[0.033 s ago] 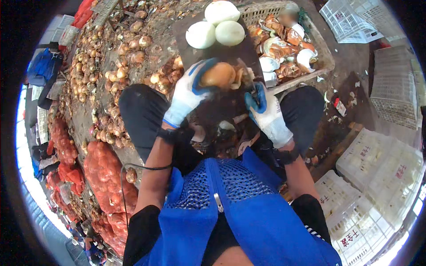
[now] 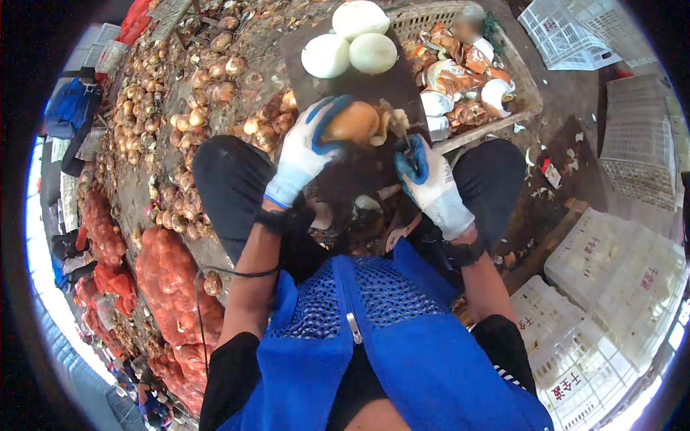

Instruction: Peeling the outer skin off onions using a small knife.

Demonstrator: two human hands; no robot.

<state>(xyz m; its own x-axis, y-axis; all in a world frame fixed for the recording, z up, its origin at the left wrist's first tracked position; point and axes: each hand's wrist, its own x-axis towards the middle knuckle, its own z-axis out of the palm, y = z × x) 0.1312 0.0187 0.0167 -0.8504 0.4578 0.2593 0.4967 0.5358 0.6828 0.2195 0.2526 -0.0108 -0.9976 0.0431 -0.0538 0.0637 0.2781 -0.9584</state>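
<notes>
My left hand (image 2: 307, 147), in a white glove with a blue palm, is wrapped around a brown-skinned onion (image 2: 352, 123). Loose pale peel (image 2: 389, 121) sticks out at the onion's right end. My right hand (image 2: 430, 179), gloved alike, is closed just right of the onion and apart from it. Its curled fingers hold a small dark tool, mostly hidden; its kind cannot be made out. Beneath both hands lies a dark board (image 2: 316, 75). Three peeled white onions (image 2: 372, 54) sit together at its far end.
At the far right, a beige crate (image 2: 528, 100) holds brown peel and white onion pieces. Unpeeled onions (image 2: 136, 122) cover the ground to my left, beside red net sacks (image 2: 169, 280). White crates (image 2: 611, 258) stand to my right. My knees flank the board.
The loose peel on the onion's right end stands out more clearly, and my right hand has shifted very slightly. My left hand keeps its hold on the onion.
</notes>
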